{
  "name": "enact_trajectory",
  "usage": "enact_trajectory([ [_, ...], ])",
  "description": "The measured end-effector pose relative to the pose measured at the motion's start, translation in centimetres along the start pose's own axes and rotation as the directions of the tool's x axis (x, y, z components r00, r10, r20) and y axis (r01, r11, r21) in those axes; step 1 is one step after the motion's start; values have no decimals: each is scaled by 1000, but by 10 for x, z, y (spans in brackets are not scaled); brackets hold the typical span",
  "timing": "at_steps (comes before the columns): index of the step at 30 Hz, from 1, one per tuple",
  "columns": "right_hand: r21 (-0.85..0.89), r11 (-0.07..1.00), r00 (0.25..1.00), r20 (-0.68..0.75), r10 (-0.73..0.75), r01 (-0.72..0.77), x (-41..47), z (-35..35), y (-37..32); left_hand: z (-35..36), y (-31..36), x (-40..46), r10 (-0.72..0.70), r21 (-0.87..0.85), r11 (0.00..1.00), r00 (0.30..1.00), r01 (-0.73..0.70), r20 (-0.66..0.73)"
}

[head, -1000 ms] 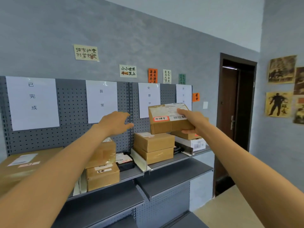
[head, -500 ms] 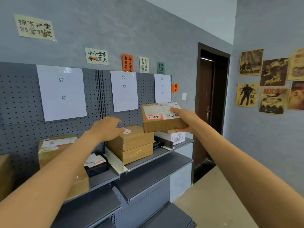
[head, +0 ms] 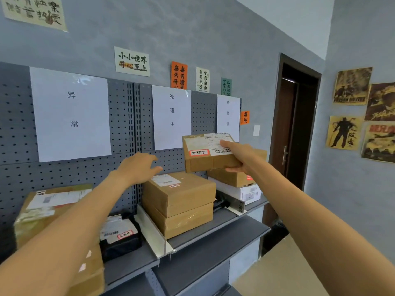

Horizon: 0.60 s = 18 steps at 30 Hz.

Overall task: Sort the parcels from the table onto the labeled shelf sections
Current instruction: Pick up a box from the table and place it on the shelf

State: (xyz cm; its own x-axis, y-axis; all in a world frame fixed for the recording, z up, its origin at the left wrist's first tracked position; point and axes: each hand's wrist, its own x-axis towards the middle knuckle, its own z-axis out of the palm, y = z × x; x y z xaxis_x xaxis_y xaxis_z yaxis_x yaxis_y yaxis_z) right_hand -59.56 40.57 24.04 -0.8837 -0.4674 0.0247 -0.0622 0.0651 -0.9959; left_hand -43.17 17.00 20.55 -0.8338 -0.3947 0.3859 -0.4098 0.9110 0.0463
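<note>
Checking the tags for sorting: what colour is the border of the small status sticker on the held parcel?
Red, around white with black characters: sticker on the parcel, head view.

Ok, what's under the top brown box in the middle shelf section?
Under the top brown box sits a second brown box, resting on the grey shelf. Whether anything lies behind the stack is hidden.

The right hand [head: 239,155] hides part of the parcel's label [head: 208,144].

Brown parcel [head: 210,153] at centre bears a white label and red-edged tag, grey pegboard [head: 121,120] (dotted with dark holes) carries white sheets [head: 70,114], with an orange note [head: 179,75] above and yellowed posters [head: 352,86] at right.
</note>
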Motion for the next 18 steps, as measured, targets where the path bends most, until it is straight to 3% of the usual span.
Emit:
enact_trajectory([
  [10, 4, 996, 991, 99, 85, -86, 103, 40, 24, 47, -25, 50, -65, 50, 997, 997, 63, 38],
  [18, -24, 989, 959, 241, 150, -149, 191, 90, 70, 96, -29, 78, -246, 72, 968, 968, 242, 50],
])
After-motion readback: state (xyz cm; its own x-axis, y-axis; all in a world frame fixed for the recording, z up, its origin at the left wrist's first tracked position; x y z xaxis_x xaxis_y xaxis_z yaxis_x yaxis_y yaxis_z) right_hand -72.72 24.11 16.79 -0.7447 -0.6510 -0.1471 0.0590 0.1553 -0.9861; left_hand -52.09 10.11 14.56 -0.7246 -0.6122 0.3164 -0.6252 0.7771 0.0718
